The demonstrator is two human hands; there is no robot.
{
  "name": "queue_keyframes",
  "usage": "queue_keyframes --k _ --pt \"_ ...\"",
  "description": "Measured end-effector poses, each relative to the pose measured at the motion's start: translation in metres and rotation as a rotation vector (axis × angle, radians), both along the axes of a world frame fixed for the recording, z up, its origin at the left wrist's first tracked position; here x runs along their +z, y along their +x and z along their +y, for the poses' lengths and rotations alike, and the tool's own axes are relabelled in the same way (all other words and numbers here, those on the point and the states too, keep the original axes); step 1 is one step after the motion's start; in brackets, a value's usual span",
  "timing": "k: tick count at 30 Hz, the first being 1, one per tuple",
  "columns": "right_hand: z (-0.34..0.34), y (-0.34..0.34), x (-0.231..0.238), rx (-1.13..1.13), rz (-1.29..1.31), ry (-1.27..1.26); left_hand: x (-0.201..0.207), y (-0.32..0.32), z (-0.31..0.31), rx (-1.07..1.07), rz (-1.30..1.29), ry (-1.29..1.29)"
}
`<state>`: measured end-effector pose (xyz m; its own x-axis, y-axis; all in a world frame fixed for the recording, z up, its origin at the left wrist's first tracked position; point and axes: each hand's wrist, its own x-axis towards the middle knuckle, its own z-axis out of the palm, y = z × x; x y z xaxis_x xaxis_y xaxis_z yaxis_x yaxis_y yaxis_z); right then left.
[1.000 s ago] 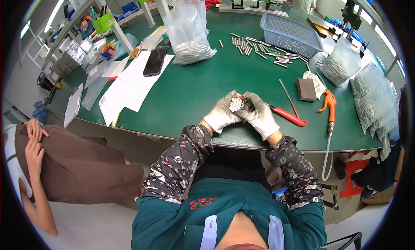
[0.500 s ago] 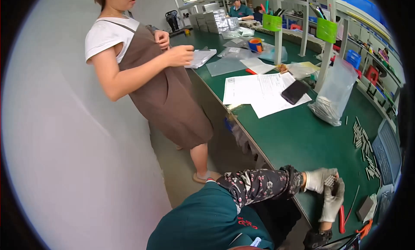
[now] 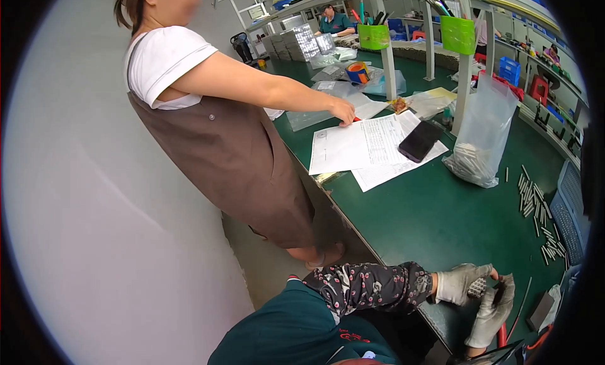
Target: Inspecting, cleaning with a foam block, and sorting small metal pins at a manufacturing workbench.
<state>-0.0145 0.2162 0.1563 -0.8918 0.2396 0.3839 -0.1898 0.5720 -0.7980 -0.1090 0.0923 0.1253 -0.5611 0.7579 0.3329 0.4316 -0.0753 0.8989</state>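
Both my hands wear whitish work gloves with bare fingertips, close together over the bench's near edge at the lower right. My left hand (image 3: 455, 285) is closed around a bundle of thin metal pins (image 3: 477, 287), their round ends packed side by side. Just beside it, my right hand (image 3: 490, 316) has its fingers curled; a dark spot shows between them, and what they hold I cannot make out. Loose metal pins (image 3: 534, 204) of the same look lie scattered beyond my hands. A clear plastic bag (image 3: 482, 135) with more pins inside stands farther back.
A person in a brown apron (image 3: 220, 157) stands at left, one hand (image 3: 342, 111) over printed papers (image 3: 353, 144). A black phone (image 3: 421, 141) rests there. At right are a blue basket (image 3: 570, 204), a dark grey block (image 3: 540, 311) and a red-handled tool (image 3: 502, 335). Shelf posts rise behind.
The person in the apron has leaned in and stretched an arm to the papers. My hands have shifted slightly apart, leaving more of the pin bundle showing. The view has moved a little.
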Motion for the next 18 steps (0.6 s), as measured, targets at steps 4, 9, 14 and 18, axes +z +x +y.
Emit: queue_keyframes --k 4,9,14,18 --pt "-0.037 -0.028 0.045 -0.084 0.228 0.599 -0.004 0.001 -0.004 0.098 0.17 -0.101" --pt "-0.043 -0.049 0.038 0.13 -0.095 0.632 -0.062 -0.009 0.01 -0.017 0.323 0.046" --pt "-0.045 -0.051 0.048 0.117 -0.276 0.451 -0.032 -0.007 0.003 0.002 0.369 -0.076" --pt "-0.033 -0.068 0.039 0.089 -0.266 0.41 -0.02 -0.006 0.006 -0.033 0.296 -0.15"
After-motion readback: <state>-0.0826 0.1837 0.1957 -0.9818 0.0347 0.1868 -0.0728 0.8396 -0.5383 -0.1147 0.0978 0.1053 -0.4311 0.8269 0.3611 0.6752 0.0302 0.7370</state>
